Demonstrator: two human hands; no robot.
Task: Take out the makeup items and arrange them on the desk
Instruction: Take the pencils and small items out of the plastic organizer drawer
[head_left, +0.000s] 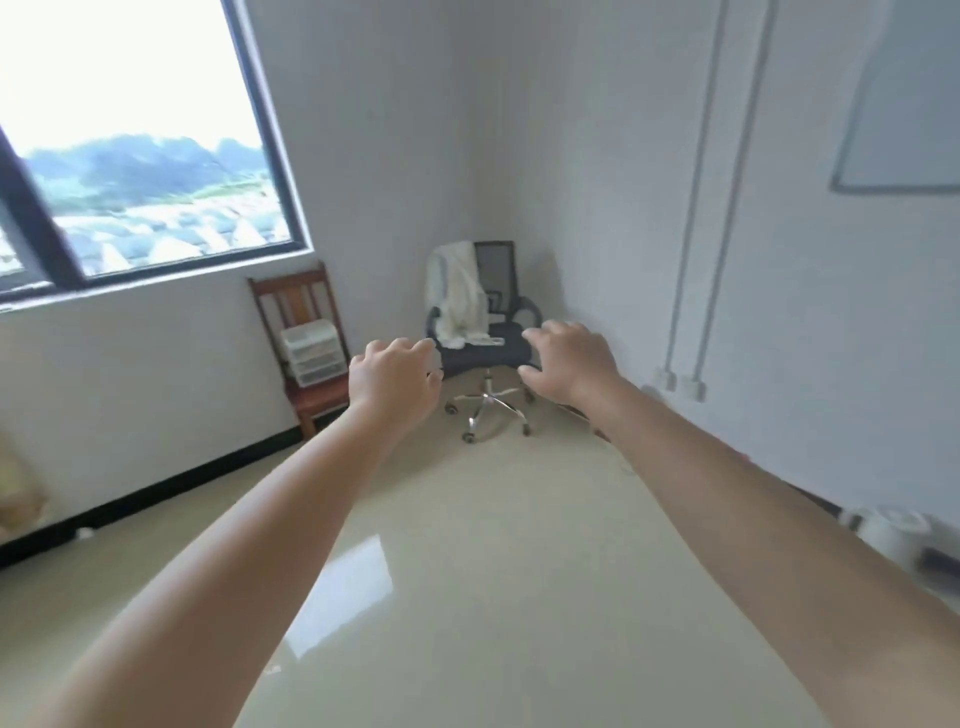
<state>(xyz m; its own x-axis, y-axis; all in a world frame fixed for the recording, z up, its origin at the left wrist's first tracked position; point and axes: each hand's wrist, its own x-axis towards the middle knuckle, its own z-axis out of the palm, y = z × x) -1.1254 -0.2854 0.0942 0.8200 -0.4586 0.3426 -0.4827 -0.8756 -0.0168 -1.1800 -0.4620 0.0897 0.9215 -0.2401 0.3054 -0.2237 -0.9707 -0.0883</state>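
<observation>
Both arms reach forward, left hand (393, 375) and right hand (569, 361) with fingers loosely curled, grasping nothing. No makeup items are visible; the office chair (485, 332) stands in the corner.

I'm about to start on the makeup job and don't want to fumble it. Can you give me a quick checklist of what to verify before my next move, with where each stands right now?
1. Left hand free: ok, fingers loosely curled, holding nothing.
2. Right hand free: ok, holding nothing.
3. Makeup items located: not ok, none visible; the small drawer unit on the wooden chair might hold them, contents unreadable.
4. Desk in view: not ok, only floor, walls and chairs show.
5. Path ahead: ok, bare floor up to the office chair.
6. Office chair seat clear: not ok, a white cloth drapes over it.
</observation>
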